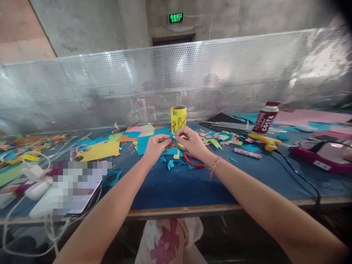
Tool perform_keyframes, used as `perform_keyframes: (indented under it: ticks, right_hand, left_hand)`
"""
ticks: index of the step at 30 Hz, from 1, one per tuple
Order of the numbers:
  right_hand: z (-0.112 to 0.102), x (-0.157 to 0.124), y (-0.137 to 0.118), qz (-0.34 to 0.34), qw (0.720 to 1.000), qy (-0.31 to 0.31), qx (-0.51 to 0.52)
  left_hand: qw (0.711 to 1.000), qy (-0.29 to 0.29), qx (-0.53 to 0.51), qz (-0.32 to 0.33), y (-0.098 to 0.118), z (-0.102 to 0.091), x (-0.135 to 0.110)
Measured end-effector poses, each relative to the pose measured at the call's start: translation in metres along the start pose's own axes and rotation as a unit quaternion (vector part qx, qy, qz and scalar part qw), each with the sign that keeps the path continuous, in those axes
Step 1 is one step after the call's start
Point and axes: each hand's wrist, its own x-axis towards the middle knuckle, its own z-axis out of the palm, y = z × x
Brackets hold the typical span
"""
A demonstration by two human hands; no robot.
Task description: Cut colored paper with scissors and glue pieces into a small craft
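Observation:
Both arms reach out over a blue work table [176, 187]. My left hand [155, 146] and my right hand [189, 141] meet above the table's middle, fingers pinched on a small blue paper piece [170, 138] held between them. Red-handled scissors [194, 160] lie on the table just under my right wrist. Blue paper scraps [172, 163] lie below the hands. A yellow roll [178, 118] stands upright just behind the hands.
Coloured paper sheets [100, 150] and cut-outs [220, 139] litter the table. A yellow glue gun [265, 142] with a black cable, a brown bottle [265, 118] and a pink device [324, 156] sit at the right. White chargers and cables [35, 183] lie left. A perforated metal screen [176, 80] backs the table.

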Motion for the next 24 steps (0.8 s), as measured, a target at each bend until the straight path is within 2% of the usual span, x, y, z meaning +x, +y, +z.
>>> perform_keyframes:
  ticks: [7,13,17,19,22,24]
  right_hand:
    - [0.006,0.001,0.008,0.047,0.997,0.002,0.053]
    - [0.012,-0.001,0.009,0.044,0.997,0.032,0.055]
    - [0.012,-0.001,0.006,0.095,0.983,0.053,0.145]
    - [0.012,-0.001,0.004,0.117,0.979,0.033,0.166]
    - [0.011,-0.002,0.002,0.106,0.989,-0.020,0.100]
    - [0.012,-0.003,0.004,0.105,0.991,-0.030,0.072]
  left_hand:
    - [1.000,-0.017,-0.012,-0.016,-0.001,0.001,0.000]
    - [1.000,-0.020,-0.007,-0.022,0.000,0.002,-0.001]
    - [1.000,-0.008,-0.007,-0.030,-0.002,0.003,0.000]
    - [0.999,-0.012,-0.001,-0.033,-0.003,0.002,0.000]
    - [0.999,-0.016,0.023,-0.028,-0.004,0.002,0.000]
    - [0.999,-0.019,0.045,-0.024,-0.004,0.001,0.000]
